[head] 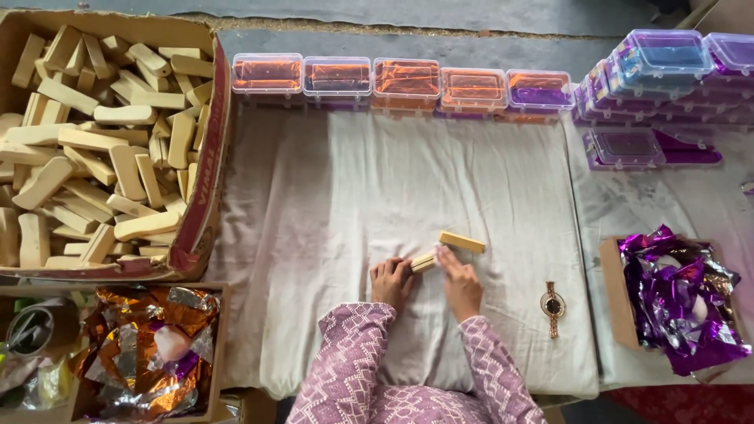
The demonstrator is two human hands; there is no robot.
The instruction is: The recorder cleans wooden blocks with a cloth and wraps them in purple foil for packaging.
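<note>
Pale wrinkled cloth (330, 196) spread as work surface, grey concrete floor (440, 16) beyond, soft daylight

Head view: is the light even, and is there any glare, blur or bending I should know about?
Head view: soft, even daylight, with only faint shadows under the hands, left hand and right hand, on the white cloth; glare on the clear box lids and the purple foil; the wooden pieces are sharp; the frame edges bow slightly, as the cardboard box shows.
</note>
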